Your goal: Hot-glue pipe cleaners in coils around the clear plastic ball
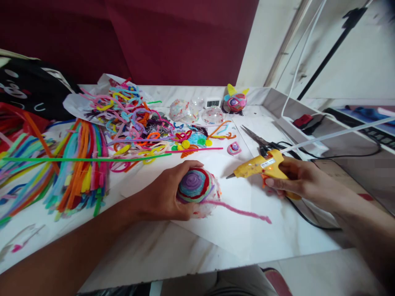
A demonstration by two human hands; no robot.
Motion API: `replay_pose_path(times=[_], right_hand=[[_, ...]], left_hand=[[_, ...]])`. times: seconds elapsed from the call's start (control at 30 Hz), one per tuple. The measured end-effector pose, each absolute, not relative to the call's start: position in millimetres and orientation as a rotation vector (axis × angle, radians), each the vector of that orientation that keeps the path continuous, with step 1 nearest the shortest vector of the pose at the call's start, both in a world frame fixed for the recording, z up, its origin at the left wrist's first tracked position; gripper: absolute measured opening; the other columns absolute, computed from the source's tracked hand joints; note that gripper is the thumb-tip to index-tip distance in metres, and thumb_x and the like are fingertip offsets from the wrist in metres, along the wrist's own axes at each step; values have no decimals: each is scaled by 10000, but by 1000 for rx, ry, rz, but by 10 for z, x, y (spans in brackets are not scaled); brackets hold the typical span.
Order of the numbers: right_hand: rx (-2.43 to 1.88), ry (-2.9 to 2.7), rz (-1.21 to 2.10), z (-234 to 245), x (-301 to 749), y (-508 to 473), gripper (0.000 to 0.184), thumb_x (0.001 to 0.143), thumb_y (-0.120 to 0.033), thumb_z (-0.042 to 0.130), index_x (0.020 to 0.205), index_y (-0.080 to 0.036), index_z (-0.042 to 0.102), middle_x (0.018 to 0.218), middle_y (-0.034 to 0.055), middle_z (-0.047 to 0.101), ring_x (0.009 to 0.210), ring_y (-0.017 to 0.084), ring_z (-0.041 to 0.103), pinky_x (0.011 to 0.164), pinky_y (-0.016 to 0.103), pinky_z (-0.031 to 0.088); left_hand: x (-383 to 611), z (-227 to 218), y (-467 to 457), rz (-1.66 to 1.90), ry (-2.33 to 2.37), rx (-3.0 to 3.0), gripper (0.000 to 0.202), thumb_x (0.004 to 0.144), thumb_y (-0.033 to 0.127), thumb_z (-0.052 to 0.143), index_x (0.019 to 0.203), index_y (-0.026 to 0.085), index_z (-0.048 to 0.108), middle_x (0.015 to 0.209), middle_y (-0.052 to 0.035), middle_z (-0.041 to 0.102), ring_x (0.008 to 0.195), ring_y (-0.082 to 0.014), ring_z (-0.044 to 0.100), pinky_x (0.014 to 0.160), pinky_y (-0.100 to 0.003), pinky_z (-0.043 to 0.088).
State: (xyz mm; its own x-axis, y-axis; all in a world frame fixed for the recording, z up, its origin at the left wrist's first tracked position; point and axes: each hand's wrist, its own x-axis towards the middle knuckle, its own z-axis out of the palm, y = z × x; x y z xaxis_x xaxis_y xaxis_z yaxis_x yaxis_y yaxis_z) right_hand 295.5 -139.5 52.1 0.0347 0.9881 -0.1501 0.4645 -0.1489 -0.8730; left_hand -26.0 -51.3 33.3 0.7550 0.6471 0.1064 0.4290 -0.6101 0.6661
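Note:
My left hand (pixel 163 191) is wrapped round a clear ball (pixel 205 209) just above the white paper. Coils of pipe cleaner in purple, blue, red and green cover part of the ball. From it a loose pink pipe cleaner (pixel 242 210) sticks out to the right. My right hand (pixel 296 179) grips a yellow hot glue gun (pixel 259 166), its nozzle pointing left towards the ball but apart from it. A long translucent glue stick (pixel 336 131) runs out of the gun's back.
Bundled pipe cleaners (pixel 77 164) lie at left, with a tangled heap (pixel 132 119) behind. Scissors (pixel 262 139) lie behind the glue gun. Clear half-spheres (pixel 212 116), a small timer (pixel 213 102) and a decorated ball (pixel 236 102) stand at the back. A black cable (pixel 311 224) runs along the right.

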Motion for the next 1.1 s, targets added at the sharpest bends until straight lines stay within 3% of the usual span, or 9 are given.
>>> replay_pose_path(times=[0.13, 0.23, 0.37, 0.43, 0.53, 0.7, 0.9, 1.1], right_hand=[[-1793, -1624, 771, 394, 3098, -1363, 356, 760, -536, 740, 786, -201, 624, 684, 26, 655, 542, 156, 606, 424, 272, 461], [-1911, -1798, 367, 352, 3157, -1385, 359, 797, -554, 674, 897, -209, 668, 824, 82, 721, 603, 214, 645, 506, 348, 489], [-1827, -1994, -32, 475, 2917, -1535, 310, 919, -460, 535, 977, -193, 681, 942, 141, 708, 745, 275, 679, 640, 425, 519], [-1650, -2055, 135, 565, 2678, -1641, 252, 949, -402, 525, 1042, -216, 667, 1052, 125, 712, 924, 271, 689, 766, 411, 548], [-1481, -2124, 435, 634, 2341, -1743, 254, 901, -402, 641, 1083, -226, 634, 1059, 79, 735, 912, 213, 706, 818, 336, 559], [-1265, -2180, 582, 563, 2166, -1623, 114, 933, -192, 582, 1022, -176, 652, 884, 42, 747, 732, 125, 682, 656, 217, 513], [-1290, -2107, 735, 505, 2243, -1383, 124, 932, -254, 612, 888, -178, 700, 780, 19, 721, 675, 110, 637, 628, 220, 472], [-1373, -2204, 692, 538, 2198, -1246, 115, 849, -107, 605, 774, -156, 678, 642, -25, 636, 540, 76, 522, 530, 202, 378]], left_hand=[[-252, 324, -515, 431, 805, 2331, 805, 620, 409, 824, 1300, 238, 429, 1313, -94, 588, 1161, -281, 605, 999, -380, 498], [-244, 325, -517, 418, 822, 2328, 817, 607, 419, 832, 1298, 239, 434, 1303, -94, 597, 1157, -287, 608, 998, -389, 501], [-241, 332, -524, 394, 835, 2327, 819, 620, 453, 815, 1310, 233, 433, 1310, -100, 595, 1165, -296, 605, 998, -393, 499], [-239, 332, -531, 390, 838, 2340, 828, 619, 478, 816, 1310, 222, 440, 1321, -109, 590, 1169, -300, 604, 1000, -391, 497], [-228, 328, -540, 405, 823, 2368, 818, 635, 487, 802, 1309, 198, 441, 1299, -117, 603, 1144, -300, 617, 983, -388, 504], [-203, 344, -551, 410, 827, 2386, 800, 639, 465, 781, 1310, 201, 435, 1290, -117, 611, 1135, -306, 621, 982, -400, 505], [-181, 374, -575, 359, 889, 2371, 781, 611, 406, 751, 1298, 213, 431, 1300, -123, 607, 1156, -323, 613, 1011, -429, 491], [-206, 322, -559, 402, 802, 2438, 758, 616, 314, 732, 1303, 212, 429, 1255, -97, 624, 1092, -294, 640, 950, -387, 521]])
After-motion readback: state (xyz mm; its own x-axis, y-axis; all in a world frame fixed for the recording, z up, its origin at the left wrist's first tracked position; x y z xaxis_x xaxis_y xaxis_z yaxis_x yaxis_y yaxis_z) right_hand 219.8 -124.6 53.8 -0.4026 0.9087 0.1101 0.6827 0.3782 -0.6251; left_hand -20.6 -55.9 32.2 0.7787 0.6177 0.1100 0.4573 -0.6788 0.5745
